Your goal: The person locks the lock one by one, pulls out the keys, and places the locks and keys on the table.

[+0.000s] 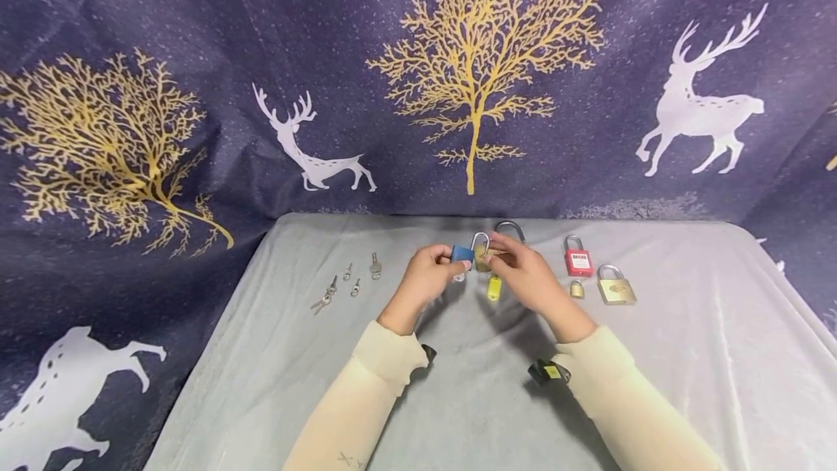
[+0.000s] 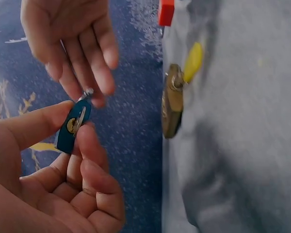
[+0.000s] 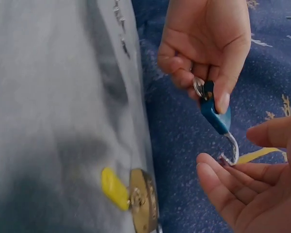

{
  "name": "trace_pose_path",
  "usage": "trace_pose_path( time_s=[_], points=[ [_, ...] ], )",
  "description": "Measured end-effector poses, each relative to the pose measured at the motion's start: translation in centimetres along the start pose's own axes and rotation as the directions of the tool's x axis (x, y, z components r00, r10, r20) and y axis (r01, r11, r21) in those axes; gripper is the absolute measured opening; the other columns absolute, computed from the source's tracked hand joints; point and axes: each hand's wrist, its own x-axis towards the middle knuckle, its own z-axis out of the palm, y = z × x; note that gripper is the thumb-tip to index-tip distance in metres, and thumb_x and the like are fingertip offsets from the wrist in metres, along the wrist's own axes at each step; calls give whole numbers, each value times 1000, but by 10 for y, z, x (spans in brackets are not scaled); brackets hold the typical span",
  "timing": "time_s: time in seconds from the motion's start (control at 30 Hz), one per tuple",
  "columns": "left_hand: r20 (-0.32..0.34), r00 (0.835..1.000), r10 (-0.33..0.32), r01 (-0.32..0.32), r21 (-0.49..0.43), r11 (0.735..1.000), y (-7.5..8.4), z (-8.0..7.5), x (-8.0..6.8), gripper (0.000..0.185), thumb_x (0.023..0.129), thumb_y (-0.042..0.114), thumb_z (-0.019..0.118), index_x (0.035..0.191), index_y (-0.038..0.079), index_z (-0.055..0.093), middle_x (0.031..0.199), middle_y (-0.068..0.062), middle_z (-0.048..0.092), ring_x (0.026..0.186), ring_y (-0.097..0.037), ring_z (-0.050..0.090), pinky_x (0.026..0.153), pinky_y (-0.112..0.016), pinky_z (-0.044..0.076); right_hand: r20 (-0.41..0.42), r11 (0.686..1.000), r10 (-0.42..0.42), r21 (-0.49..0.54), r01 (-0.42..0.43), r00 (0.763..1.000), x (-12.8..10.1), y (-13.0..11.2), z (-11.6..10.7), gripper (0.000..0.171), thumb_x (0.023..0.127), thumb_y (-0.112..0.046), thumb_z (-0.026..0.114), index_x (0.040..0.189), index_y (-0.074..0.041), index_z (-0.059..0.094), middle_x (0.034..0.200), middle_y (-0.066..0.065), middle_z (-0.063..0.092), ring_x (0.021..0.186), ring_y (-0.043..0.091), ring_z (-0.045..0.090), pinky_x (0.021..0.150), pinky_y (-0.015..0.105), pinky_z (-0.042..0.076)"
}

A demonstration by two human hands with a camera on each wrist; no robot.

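Observation:
My left hand (image 1: 428,275) grips a small blue padlock (image 1: 462,256) by its body, thumb on one side and fingertips on the other. A key (image 2: 81,119) sticks out of the lock's brass keyhole. The silver shackle (image 3: 234,148) is swung out at one end, pointing toward my right hand (image 1: 523,275). In the right wrist view, the right fingers are extended and spread around the shackle, its tip at the fingertips. Below lies a brass padlock (image 3: 143,201) with a yellow-headed key (image 3: 114,188) in it, partly behind the right hand in the head view.
On the cloth-covered table (image 1: 484,398), a red padlock (image 1: 578,262), a tiny brass padlock (image 1: 576,289) and a larger brass padlock (image 1: 617,289) lie to the right. Several loose keys (image 1: 327,295) are spread at the left. A printed curtain (image 1: 418,195) hangs behind the far edge.

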Motion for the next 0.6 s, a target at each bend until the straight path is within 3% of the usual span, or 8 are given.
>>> trace_pose_path(
  time_s=[0.2, 0.33, 0.5, 0.6],
  points=[
    [40, 998, 44, -43, -45, 998, 2, 1, -6, 17, 90, 21, 75, 97, 6, 69, 79, 1, 64, 79, -28, 66, 62, -29, 50, -4, 994, 32, 101, -31, 999, 2, -5, 5, 52, 104, -23, 53, 154, -14, 41, 141, 21, 59, 118, 35, 67, 97, 45, 57],
    [104, 993, 57, -47, -101, 994, 2, 3, -7, 17, 92, 19, 74, 100, 5, 67, 88, -7, 69, 76, -19, 68, 72, -38, 56, -23, 985, 35, 172, -30, 999, 3, -3, 7, 48, 105, -25, 52, 152, -18, 44, 138, 21, 60, 118, 37, 66, 97, 46, 56],
    [168, 984, 55, -26, -169, 985, 4, 5, -9, 19, 93, 16, 72, 106, 5, 64, 99, -18, 76, 67, -11, 68, 63, -29, 52, -60, 973, 21, 229, -7, 998, 3, 0, 9, 46, 106, -36, 51, 149, -20, 47, 136, 19, 61, 119, 35, 64, 99, 51, 54],
    [206, 976, 78, -31, -221, 975, 5, 7, -10, 20, 94, 13, 70, 109, 2, 62, 101, -21, 77, 66, -11, 70, 60, -25, 52, -102, 954, -19, 294, 49, 995, 2, 1, 11, 44, 106, -34, 52, 147, -16, 50, 135, 20, 62, 114, 28, 66, 99, 49, 55]
  ],
)
